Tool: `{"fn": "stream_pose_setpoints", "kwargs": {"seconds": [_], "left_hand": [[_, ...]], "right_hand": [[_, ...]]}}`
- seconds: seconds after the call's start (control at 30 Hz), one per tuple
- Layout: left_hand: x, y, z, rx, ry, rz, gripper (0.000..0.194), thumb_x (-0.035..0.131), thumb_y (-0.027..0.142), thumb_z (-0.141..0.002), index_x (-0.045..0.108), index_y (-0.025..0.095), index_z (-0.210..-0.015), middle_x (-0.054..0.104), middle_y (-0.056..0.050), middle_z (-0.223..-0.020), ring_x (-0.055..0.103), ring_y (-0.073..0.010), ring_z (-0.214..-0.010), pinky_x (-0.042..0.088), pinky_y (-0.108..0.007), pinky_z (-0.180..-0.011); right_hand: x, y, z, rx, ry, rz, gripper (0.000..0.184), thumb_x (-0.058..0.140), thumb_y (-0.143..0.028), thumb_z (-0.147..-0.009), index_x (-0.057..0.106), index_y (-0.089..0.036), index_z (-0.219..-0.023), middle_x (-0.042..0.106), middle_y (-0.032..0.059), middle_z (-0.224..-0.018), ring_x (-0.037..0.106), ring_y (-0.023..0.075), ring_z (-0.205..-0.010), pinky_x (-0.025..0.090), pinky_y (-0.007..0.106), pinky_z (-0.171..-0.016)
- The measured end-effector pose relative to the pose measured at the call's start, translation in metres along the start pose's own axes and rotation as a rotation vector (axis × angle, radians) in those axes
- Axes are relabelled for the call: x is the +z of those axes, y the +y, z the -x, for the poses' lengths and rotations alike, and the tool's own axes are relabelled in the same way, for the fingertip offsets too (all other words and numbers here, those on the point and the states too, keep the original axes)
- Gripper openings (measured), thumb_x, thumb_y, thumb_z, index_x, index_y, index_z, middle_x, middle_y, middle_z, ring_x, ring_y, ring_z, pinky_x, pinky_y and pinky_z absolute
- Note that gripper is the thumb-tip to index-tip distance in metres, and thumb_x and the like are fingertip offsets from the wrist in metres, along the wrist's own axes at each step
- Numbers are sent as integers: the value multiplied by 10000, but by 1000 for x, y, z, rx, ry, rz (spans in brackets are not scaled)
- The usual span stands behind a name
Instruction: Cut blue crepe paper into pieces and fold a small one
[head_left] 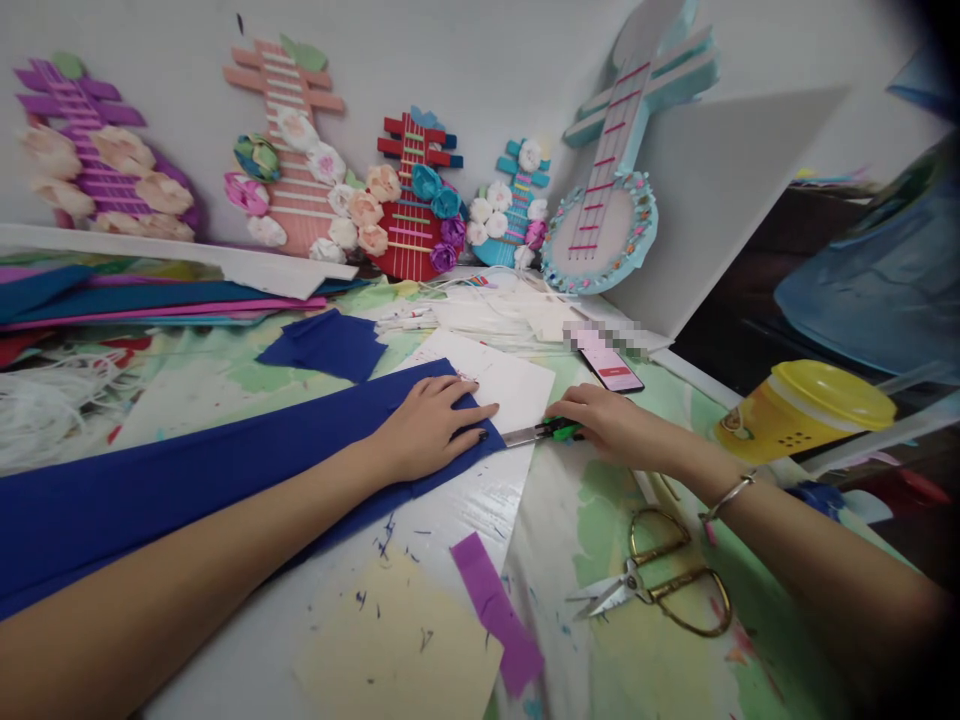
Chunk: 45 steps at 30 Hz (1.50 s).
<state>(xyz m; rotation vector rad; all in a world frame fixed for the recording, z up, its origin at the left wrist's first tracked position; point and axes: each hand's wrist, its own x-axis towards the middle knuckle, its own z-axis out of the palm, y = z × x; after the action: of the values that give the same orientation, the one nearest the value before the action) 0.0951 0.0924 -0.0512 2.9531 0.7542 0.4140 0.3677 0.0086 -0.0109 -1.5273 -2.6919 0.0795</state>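
A long folded strip of dark blue paper (225, 450), which looks like crepe paper, stretches from the left edge to the middle of the table. My left hand (427, 428) lies flat on its right end, fingers spread, pressing it onto a white board (517, 385). My right hand (600, 420) is closed around the green handle of a utility knife (559, 428). The knife's metal blade points left and meets the blue paper's end beside my left fingertips; whether it lies under or against the paper I cannot tell.
Scissors (652, 580) with gold handles lie open below my right wrist. A purple paper scrap (499, 615) and a cut blue piece (326, 345) lie nearby. Behind are a phone (611, 365), a yellow-lidded tub (810, 410) and several decorated instrument shapes, including a red one (401, 225).
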Motion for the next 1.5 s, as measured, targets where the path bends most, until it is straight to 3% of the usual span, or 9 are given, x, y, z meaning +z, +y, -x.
{"fn": "stream_pose_setpoints", "kwargs": {"seconds": [0.23,0.7,1.03,1.23,1.5], "left_hand": [[0,0,0,-32,-56,2,411,371,452,-953,444,387,-1352,374,-68,-1482,315,-304,-1364,245,-562,-1070],[1,-4,-1,-52,-78,27,423,407,497,-935,453,395,-1342,342,-65,-1500,299,-307,-1376,240,-566,-1078],[1,-3,0,-43,-55,47,403,396,468,-945,472,385,-1332,361,-95,-1486,295,-309,-1378,239,-585,-1070],[-2,-2,4,8,-27,75,336,433,389,-951,541,377,-1269,395,-52,-1469,306,-269,-1375,256,-553,-1081],[-1,-1,4,24,-3,90,326,429,316,-959,562,339,-1256,431,-83,-1440,354,-258,-1351,280,-556,-1069]], "right_hand": [[5,2,9,22,18,-43,524,452,75,-726,587,-201,-1151,575,103,-994,554,232,-914,441,325,-769],[8,5,30,92,53,-123,548,423,77,-704,587,-210,-1141,569,93,-1011,559,230,-934,471,373,-811],[7,10,42,156,96,-113,540,409,83,-681,577,-198,-1110,567,96,-1052,551,240,-984,463,376,-843],[9,9,39,183,118,-117,485,447,46,-705,584,-204,-1097,583,95,-1032,560,250,-967,472,393,-826],[6,2,31,159,85,-134,489,451,45,-730,554,-199,-1142,575,103,-1072,554,256,-1011,461,405,-859]]}}
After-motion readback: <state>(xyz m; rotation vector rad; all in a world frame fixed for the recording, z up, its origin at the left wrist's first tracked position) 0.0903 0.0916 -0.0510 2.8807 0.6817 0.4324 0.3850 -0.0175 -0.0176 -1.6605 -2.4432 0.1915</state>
